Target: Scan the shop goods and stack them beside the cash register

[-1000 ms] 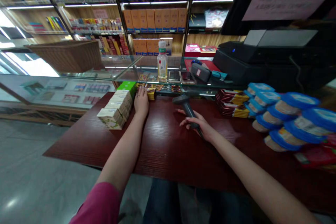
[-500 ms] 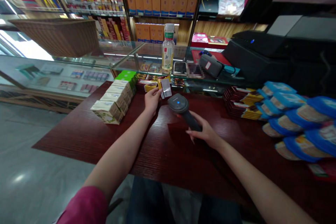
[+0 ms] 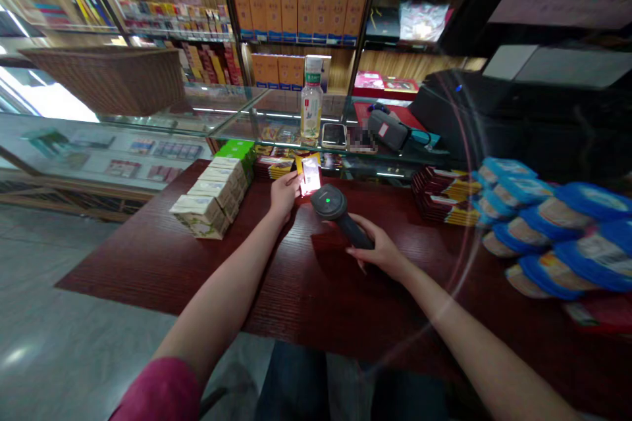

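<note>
My left hand (image 3: 285,196) is closed on the edge of a small yellow and dark red snack packet (image 3: 309,174), its white label side lit brightly. My right hand (image 3: 378,247) wraps round the handle of a black barcode scanner (image 3: 330,204). A green light shows on top of the scanner, and its head points at the packet from a short distance. Beyond the packet lie more yellow and dark red packets (image 3: 272,168) in stacks. Left of my left hand stands a row of pale green drink cartons (image 3: 202,210) with a bright green pack at its far end.
A clear bottle (image 3: 311,102) and a phone (image 3: 334,136) stand on the glass counter (image 3: 276,105) behind. To the right are stacked packets (image 3: 439,194) and blue-lidded tubs (image 3: 557,223). A wicker basket (image 3: 111,79) sits at back left. The dark red table (image 3: 291,296) ends at front.
The scanner's light has turned from blue to green, and the packet is now brightly lit. Both hands keep their grips, and the view has shifted slightly.
</note>
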`<action>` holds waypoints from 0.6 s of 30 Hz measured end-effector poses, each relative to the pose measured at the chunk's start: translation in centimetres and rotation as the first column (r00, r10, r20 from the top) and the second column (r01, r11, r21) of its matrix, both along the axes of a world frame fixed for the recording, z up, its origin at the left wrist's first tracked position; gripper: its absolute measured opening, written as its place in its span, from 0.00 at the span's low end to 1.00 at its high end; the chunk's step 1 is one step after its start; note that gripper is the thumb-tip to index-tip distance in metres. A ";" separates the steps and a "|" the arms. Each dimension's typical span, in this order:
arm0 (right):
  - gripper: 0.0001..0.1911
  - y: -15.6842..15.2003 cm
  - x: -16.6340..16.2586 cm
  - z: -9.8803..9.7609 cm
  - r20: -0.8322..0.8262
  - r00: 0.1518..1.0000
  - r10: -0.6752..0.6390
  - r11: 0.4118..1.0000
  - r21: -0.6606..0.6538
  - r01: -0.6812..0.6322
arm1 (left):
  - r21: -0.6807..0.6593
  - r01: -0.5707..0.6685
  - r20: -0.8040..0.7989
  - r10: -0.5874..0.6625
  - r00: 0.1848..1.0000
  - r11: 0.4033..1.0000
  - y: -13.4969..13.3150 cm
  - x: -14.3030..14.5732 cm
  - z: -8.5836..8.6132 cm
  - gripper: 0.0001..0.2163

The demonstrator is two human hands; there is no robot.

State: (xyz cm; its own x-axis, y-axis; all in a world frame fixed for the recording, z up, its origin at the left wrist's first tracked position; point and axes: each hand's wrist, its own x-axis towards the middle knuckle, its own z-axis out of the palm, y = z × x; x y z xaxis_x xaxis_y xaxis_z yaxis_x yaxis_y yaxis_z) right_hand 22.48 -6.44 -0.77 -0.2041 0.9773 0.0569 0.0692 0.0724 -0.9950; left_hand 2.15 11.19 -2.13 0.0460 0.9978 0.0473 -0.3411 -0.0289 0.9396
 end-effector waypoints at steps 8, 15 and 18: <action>0.37 -1.5 0.9 0.1 -0.123 0.974 -0.188 0.980 0.040 0.194 | -0.033 0.154 -0.038 -0.156 0.987 0.987 -1.0 -0.2 0.2 0.22; 0.36 -8.3 7.8 -0.7 -0.157 0.843 -0.514 0.852 0.025 0.524 | 0.304 0.204 -0.404 -0.068 0.912 0.931 -4.1 4.3 1.8 0.16; 0.35 -11.5 10.5 -0.9 -0.178 0.769 -0.613 0.781 0.011 0.625 | 0.493 0.301 -0.605 0.073 0.793 0.817 -6.0 8.6 3.7 0.14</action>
State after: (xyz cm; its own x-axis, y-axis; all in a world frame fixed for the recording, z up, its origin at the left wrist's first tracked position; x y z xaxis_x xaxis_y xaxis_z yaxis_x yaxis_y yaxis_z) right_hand 33.00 -17.90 -1.66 0.4611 0.8814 0.1029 -0.0332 0.1330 -0.9906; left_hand 10.73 5.21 1.57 0.3618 0.7910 0.4934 0.2192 -0.5866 0.7796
